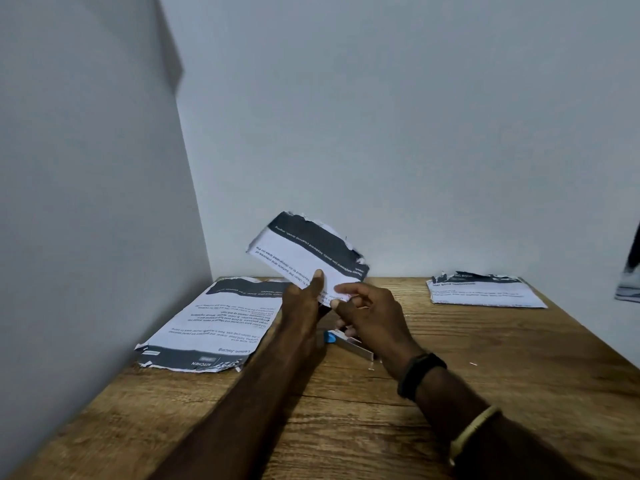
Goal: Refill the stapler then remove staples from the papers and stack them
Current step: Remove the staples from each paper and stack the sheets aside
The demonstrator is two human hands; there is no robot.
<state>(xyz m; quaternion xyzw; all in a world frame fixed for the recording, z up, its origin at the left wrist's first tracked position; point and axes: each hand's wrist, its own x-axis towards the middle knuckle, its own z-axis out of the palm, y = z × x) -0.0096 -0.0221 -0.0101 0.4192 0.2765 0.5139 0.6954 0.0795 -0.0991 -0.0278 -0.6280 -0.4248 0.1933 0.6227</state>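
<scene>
Wristbands [420,374], hands (stapler [346,341] beneath)

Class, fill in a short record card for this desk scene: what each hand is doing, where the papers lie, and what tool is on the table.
left hand: grip on the held paper, thumb on top
right hand: pinching that paper's lower edge
left stack: lying flat on the table, by the wall
right stack: lying flat at the far right
stapler: on the table under the hands, partly hidden
</scene>
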